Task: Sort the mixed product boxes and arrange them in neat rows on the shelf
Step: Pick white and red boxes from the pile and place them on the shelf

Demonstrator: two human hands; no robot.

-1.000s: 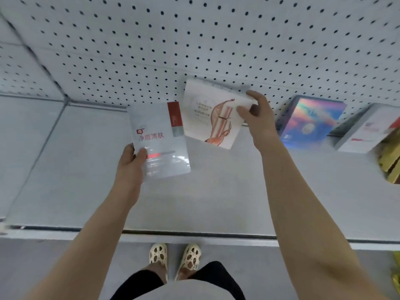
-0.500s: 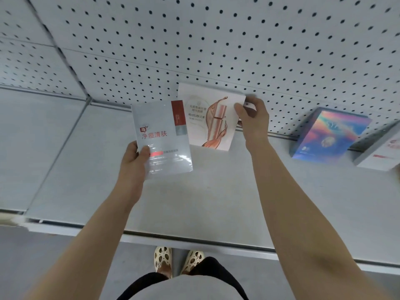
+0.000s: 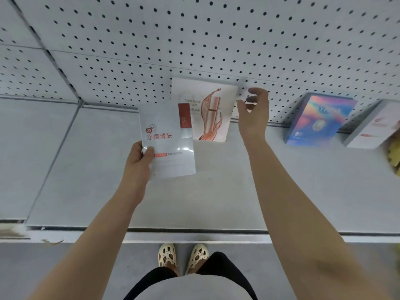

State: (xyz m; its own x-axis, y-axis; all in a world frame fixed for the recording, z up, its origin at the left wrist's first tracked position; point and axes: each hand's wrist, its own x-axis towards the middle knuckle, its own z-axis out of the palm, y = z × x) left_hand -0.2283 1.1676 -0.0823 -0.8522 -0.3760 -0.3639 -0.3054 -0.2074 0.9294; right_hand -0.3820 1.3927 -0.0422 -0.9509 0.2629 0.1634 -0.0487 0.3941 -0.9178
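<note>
- Your left hand (image 3: 138, 163) grips the glossy white box with red lettering (image 3: 166, 141).
- Your right hand (image 3: 253, 113), fingers loosely curled, hovers beside the cream box with copper artwork (image 3: 207, 111), holding nothing.

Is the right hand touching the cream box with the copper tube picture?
Apart. The head view shows pegboard between the right hand and the right edge of the cream box, which leans on the pegboard; the fingers are loosely curled, holding nothing.

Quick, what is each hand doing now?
Left hand: holds the white box.
Right hand: open, beside the cream box, holding nothing.
</note>
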